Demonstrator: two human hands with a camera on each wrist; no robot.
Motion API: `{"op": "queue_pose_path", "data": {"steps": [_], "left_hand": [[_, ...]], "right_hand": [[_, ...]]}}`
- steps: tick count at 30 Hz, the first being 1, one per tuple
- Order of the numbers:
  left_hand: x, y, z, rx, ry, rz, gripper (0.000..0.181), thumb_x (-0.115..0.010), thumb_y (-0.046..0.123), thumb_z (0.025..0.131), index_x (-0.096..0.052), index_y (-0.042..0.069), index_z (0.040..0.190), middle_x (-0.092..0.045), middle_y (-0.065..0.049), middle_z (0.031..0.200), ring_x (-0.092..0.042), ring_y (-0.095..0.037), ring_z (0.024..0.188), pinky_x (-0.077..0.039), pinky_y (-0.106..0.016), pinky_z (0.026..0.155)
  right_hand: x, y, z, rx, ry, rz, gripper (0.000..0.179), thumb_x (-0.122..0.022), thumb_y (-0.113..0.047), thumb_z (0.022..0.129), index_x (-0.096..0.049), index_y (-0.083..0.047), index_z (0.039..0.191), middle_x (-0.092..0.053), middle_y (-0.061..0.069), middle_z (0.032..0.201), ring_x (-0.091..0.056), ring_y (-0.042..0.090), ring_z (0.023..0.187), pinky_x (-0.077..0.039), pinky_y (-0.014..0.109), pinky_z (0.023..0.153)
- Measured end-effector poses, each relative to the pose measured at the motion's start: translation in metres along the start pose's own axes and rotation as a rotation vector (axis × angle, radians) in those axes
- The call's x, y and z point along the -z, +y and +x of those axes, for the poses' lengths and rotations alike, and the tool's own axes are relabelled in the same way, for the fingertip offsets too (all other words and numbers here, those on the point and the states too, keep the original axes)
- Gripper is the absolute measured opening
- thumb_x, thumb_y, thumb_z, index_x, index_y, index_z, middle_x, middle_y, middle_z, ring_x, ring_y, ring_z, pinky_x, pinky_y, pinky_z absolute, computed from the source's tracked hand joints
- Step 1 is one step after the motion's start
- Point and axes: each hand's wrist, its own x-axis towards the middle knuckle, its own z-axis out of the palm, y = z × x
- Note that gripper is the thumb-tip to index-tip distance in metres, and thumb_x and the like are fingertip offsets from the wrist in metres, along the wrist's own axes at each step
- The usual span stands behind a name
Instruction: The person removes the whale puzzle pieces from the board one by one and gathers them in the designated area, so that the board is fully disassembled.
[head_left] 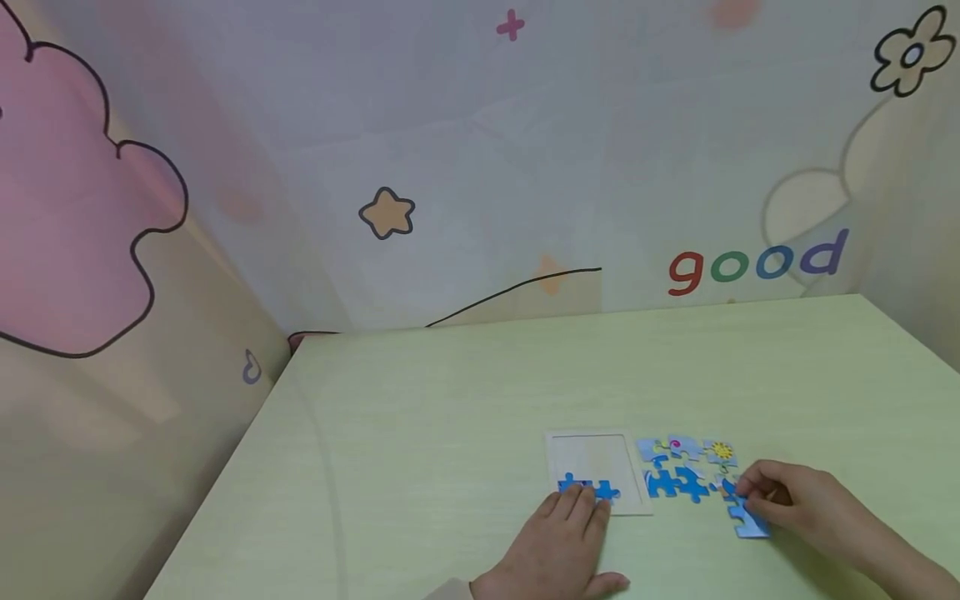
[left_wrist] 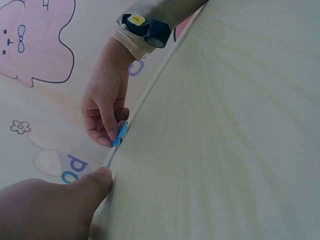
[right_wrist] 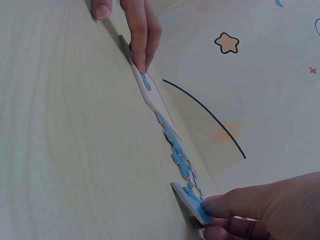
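My left hand (head_left: 557, 542) lies flat with fingers extended over the lower edge of a white puzzle frame (head_left: 639, 487). Its fingertips rest on blue puzzle pieces (head_left: 607, 491) set along the bottom of the frame, and partly hide them. To the right, my right hand (head_left: 802, 504) pinches a blue jigsaw piece (head_left: 750, 525) between thumb and fingers. In the right wrist view this held piece (right_wrist: 191, 204) tilts up from the table at one edge. The left wrist view shows the right hand (left_wrist: 105, 107) gripping it, beyond the left thumb (left_wrist: 95, 184).
Several loose puzzle pieces (head_left: 663, 483) lie between the frame and my right hand, one with a yellow sun (head_left: 722, 451). The pale green table (head_left: 420, 433) runs back to a printed cloth wall (head_left: 465, 183) with drawings and the letters "good" (head_left: 772, 262).
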Motion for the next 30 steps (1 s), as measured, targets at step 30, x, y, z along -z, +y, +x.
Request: {"op": "queue_pose_path", "data": {"steps": [30], "left_hand": [[0.001,-0.021,0.001,-0.064,0.243,-0.050,0.036,-0.052,0.047,0.095,-0.062,0.019,0.116,-0.054,-0.001,0.125,-0.051,-0.014,0.118,-0.044,-0.027,0.099]], "right_hand": [[0.004,-0.040,0.014,0.150,0.048,0.071,0.006,-0.068,-0.017,0.088,-0.063,-0.014,0.088,-0.060,-0.006,0.075,-0.046,-0.001,0.063,-0.041,0.020,0.057]]}}
